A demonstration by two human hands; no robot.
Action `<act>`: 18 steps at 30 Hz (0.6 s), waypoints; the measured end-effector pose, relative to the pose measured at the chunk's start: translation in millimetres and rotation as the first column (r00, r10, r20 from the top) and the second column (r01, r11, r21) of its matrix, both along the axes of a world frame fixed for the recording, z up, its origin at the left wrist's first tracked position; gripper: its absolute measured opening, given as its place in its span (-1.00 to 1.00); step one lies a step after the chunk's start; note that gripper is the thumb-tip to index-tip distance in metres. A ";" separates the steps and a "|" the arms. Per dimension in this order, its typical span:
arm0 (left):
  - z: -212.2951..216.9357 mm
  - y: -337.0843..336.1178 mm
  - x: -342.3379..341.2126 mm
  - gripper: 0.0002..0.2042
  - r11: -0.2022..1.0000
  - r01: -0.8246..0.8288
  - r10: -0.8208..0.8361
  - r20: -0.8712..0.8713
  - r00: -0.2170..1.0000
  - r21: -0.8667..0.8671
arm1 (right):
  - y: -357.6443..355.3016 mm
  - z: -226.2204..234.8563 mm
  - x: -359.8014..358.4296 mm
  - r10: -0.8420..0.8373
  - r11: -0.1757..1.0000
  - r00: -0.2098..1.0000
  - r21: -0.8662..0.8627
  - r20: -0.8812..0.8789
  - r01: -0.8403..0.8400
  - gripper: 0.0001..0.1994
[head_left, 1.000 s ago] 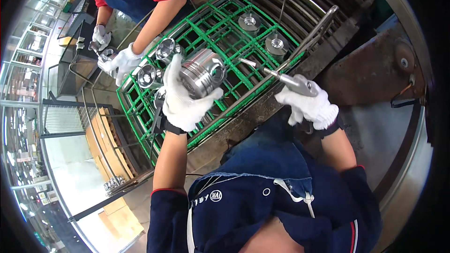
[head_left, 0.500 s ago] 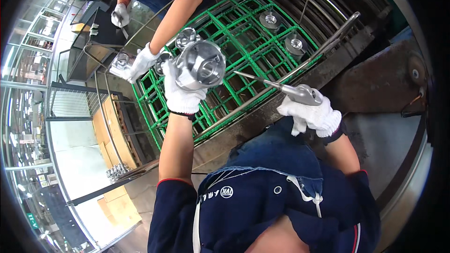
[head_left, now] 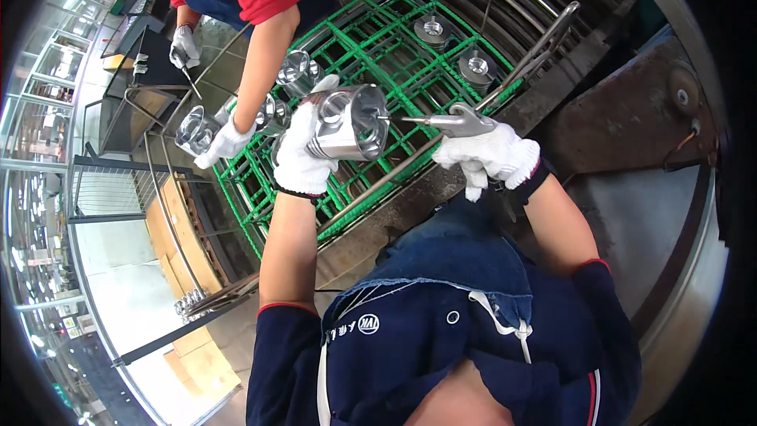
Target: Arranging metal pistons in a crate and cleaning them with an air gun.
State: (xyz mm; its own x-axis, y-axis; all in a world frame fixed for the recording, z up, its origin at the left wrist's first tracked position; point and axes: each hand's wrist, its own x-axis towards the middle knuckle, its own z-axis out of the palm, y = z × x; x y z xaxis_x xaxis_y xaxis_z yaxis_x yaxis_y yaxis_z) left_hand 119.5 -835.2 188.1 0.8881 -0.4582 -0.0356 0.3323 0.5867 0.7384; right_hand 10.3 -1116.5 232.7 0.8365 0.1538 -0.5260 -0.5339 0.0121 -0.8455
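My gloved left hand point(head_left: 302, 156) is closed around a shiny metal piston point(head_left: 351, 122), which lies tilted on its side above the green rack. My gloved right hand point(head_left: 490, 155) grips a grey air blow gun point(head_left: 460, 122). The gun's thin nozzle points left at the piston's open end, its tip close to it; whether they touch I cannot tell. Underneath is a green-wrapped wire rack point(head_left: 404, 101) divided into square cells. Two pistons stand in its far right cells, one piston point(head_left: 432, 29) behind the other piston point(head_left: 477, 69).
Across the rack, a co-worker in a red shirt holds another piston point(head_left: 197, 131) and a blow gun point(head_left: 189, 77). More pistons point(head_left: 296, 71) sit near that arm. A metal rail point(head_left: 505, 87) borders the rack. Rusty machinery point(head_left: 631, 114) stands at right, cardboard point(head_left: 175, 229) at left.
The piston in my left hand has turned so its open end faces right, toward the nozzle. My right hand has moved left with the blow gun. The co-worker's piston has tilted.
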 end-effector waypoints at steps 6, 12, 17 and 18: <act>-4.8 -5.5 1.3 -0.39 0.996 0.085 -0.085 -0.066 0.994 -0.012 | 5.9 -3.3 0.9 -0.055 0.998 0.998 0.024 -0.022 0.055 -0.75; 7.0 -5.8 -4.2 -0.51 0.999 0.045 -0.037 -0.265 0.963 0.026 | -9.1 12.0 -22.2 -0.205 0.978 0.976 0.029 -0.067 0.207 -0.75; 3.1 -7.4 -1.4 -0.55 1.000 -0.015 0.008 -0.464 0.886 -0.011 | 7.3 15.6 -33.3 -0.182 0.983 0.981 -0.038 -0.064 0.180 -0.58; 2.9 -8.4 -1.2 -0.55 1.000 -0.030 0.029 -0.466 0.884 0.006 | 8.4 11.6 -29.0 -0.328 0.944 0.945 0.033 -0.012 0.328 -0.65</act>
